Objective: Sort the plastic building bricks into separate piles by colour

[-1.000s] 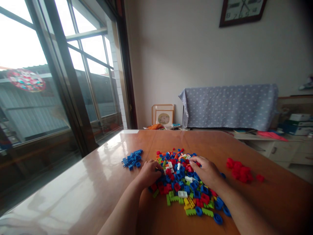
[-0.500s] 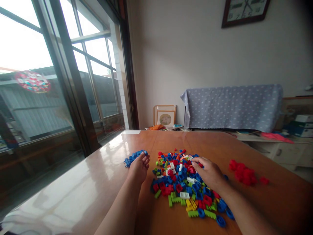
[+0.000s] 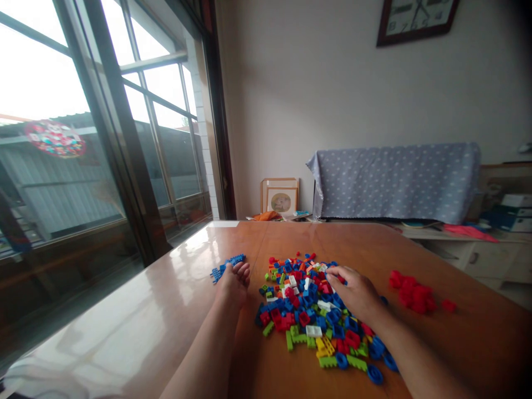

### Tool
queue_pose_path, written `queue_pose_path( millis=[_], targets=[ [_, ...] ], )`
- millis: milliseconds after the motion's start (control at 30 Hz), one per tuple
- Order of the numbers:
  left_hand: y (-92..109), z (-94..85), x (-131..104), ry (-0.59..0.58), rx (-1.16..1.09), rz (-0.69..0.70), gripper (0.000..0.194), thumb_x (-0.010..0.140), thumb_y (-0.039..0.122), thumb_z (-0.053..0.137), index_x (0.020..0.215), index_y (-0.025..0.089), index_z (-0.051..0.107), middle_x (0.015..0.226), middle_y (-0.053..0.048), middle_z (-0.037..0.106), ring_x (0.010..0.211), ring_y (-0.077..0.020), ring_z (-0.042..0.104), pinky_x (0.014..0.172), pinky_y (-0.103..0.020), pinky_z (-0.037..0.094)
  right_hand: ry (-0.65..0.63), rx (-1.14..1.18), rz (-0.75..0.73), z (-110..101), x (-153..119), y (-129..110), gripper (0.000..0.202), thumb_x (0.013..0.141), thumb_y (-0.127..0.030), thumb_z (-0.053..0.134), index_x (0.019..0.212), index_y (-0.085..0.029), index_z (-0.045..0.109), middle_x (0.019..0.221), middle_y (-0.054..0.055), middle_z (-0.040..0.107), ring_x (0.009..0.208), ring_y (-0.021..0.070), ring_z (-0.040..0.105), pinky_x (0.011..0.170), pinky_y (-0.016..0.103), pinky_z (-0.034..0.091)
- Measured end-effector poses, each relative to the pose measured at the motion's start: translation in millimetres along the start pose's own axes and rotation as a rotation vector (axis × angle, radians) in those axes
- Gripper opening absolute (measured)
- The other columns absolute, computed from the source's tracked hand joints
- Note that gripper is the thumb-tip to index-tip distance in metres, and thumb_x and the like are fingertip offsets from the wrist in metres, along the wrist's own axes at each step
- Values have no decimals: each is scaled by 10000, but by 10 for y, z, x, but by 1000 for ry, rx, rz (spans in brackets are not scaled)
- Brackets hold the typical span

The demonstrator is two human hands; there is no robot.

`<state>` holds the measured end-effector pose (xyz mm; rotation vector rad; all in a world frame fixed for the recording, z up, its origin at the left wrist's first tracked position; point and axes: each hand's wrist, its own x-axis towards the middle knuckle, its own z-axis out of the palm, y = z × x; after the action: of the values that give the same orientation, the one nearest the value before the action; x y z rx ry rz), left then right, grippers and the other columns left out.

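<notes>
My left hand (image 3: 233, 285) has its fingers curled in, palm partly turned up, beside a small group of blue toy building bricks (image 3: 226, 267) on the left. Whatever may lie inside those fingers is hidden. On the right, my right hand (image 3: 355, 291) rests over the right side of a mixed heap of building bricks (image 3: 305, 293). Its thumb and forefinger come together among the pieces; any brick between the tips is too small to make out. The heap holds red, blue, green, white, yellow and orange pieces.
A cluster of red bricks (image 3: 413, 292) lies on the right of the glossy wooden table (image 3: 332, 233), with one red piece (image 3: 449, 305) apart. Blue wheel-like pieces (image 3: 374, 374) lie at the heap's near edge. Glass doors (image 3: 145, 138) stand at left, a cloth-covered object (image 3: 394, 183) behind.
My left hand has drawn slightly left and toward me. The blue piece seen at its fingertips no longer shows there. My right hand has barely moved.
</notes>
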<state>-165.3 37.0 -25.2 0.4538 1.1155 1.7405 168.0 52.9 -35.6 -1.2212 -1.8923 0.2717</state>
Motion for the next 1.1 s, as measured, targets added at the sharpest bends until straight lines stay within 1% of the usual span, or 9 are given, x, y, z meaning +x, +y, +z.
queue_pose_path(
  millis=[133,233,300,367,500,567,733,967,1100],
  targets=[
    [4,43,-18,50,0,-27,297,969,382,415,980,162,614,794,-60,695,599,-115,631,576,-227,467,-3,4,7,-29,-1,-36,286,891,-410,517,1011,-258,728,1067,53,737,1022,241,660,912,374,494],
    [-6,111,-105,26,38,4,258,905,394,568,999,160,624,852,-59,706,651,-111,633,576,-207,426,0,14,7,-49,-4,-55,289,889,-405,520,1020,-249,726,1075,56,736,1035,243,658,926,374,491],
    [-38,173,-213,-58,135,78,287,824,403,691,978,165,646,879,-52,713,697,-115,629,592,-203,406,4,21,8,-56,-7,-62,288,889,-399,518,1016,-246,726,1072,56,736,1032,241,660,929,372,490],
    [-92,242,-338,-237,365,220,313,791,440,724,922,164,654,850,-36,703,719,-121,611,630,-214,407,8,21,9,-58,-11,-67,284,892,-394,515,1013,-247,725,1068,55,736,1027,238,663,925,369,491],
    [-214,342,-528,-572,691,323,308,794,455,705,882,164,654,760,0,641,665,-121,542,619,-230,392,1,15,-1,-47,-12,-78,276,899,-383,513,1022,-250,722,1061,52,737,1021,229,664,908,358,494],
    [-246,355,-567,-637,869,422,283,788,441,705,880,175,667,807,-13,650,701,-137,548,629,-238,396,0,18,-4,-40,-9,-84,273,896,-380,519,1023,-250,723,1061,50,738,1017,226,666,902,353,497],
    [-227,333,-580,-658,1158,659,178,797,372,674,862,206,688,919,-28,663,817,-174,575,696,-251,408,12,14,-1,-48,-1,-109,261,893,-369,521,1019,-255,719,1056,44,739,1014,224,668,902,352,500],
    [-273,323,-539,-642,1164,679,90,762,260,658,830,204,676,904,-24,662,826,-173,579,708,-246,413,30,32,16,-74,-3,-132,252,886,-359,519,1015,-276,719,1036,40,748,988,228,678,891,356,515],
    [-323,381,-548,-664,851,435,197,809,354,669,895,178,654,822,-25,662,722,-151,579,645,-241,416,24,122,34,-111,-21,-255,260,890,-384,533,1024,-273,726,1019,38,750,942,219,682,860,333,528]
  ],
)
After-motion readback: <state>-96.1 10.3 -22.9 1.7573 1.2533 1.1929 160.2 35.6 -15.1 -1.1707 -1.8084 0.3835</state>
